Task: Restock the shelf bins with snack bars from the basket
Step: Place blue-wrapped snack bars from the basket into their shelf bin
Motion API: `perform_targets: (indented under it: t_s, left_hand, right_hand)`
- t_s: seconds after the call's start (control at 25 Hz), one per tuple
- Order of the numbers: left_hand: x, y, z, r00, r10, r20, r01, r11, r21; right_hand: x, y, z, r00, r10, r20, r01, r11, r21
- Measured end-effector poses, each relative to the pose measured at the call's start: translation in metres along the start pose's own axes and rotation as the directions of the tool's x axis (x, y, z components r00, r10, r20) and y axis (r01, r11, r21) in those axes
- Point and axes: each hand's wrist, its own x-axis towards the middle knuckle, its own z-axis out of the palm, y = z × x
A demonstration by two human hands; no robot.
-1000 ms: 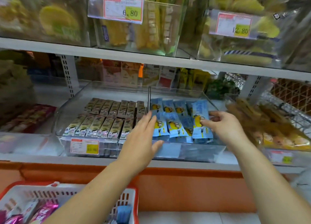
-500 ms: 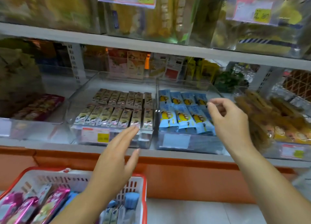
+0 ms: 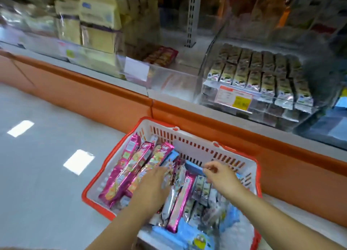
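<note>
A red-rimmed white basket [image 3: 199,146] stands on the floor below the shelf, filled with long pink snack bars [image 3: 127,167], silver bars [image 3: 201,188] and blue bars [image 3: 197,238]. My left hand [image 3: 152,187] lies with straight fingers on the packets in the middle of the basket. My right hand [image 3: 219,176] pinches the end of a blue bar [image 3: 193,168] near the basket's far wall. Up on the shelf, a clear bin [image 3: 262,76] holds rows of brown-green bars. The bin of blue bars [image 3: 341,101] shows only at the right edge.
An orange kick panel [image 3: 105,103] runs under the shelf, right behind the basket. To the left lie an emptier clear bin [image 3: 165,80] with a white label and stacked yellow packs [image 3: 93,24]. Grey floor [image 3: 37,174] spreads left of the basket.
Both hands left the shelf bins and came down into the basket. The view swung down and left. My right hand has taken hold of a blue bar.
</note>
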Motion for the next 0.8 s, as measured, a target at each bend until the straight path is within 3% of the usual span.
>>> perform_targets:
  t_s: [0.12, 0.32, 0.6, 0.72, 0.8]
  left_hand:
    - [0.001, -0.025, -0.001, 0.999, -0.046, 0.019, 0.047, 0.999, -0.023]
    - [0.008, -0.034, 0.005, 0.997, -0.079, -0.022, 0.078, 0.995, -0.069]
    - [0.012, -0.039, 0.01, 0.994, -0.102, -0.028, 0.098, 0.99, -0.102]
    - [0.009, -0.04, 0.011, 0.993, -0.12, -0.004, 0.119, 0.989, -0.086]
    - [0.007, -0.039, 0.01, 0.992, -0.125, 0.001, 0.125, 0.989, -0.084]
  right_hand:
    - [0.038, 0.008, 0.042, 0.987, 0.141, 0.077, -0.151, 0.975, 0.161]
    - [0.1, -0.004, 0.091, 0.927, 0.342, 0.155, -0.374, 0.818, 0.437]
    - [0.156, -0.021, 0.139, 0.838, 0.535, 0.108, -0.481, 0.63, 0.61]
    - [0.16, -0.027, 0.146, 0.83, 0.527, 0.181, -0.501, 0.564, 0.657]
    - [0.154, -0.028, 0.142, 0.807, 0.576, 0.127, -0.504, 0.561, 0.657]
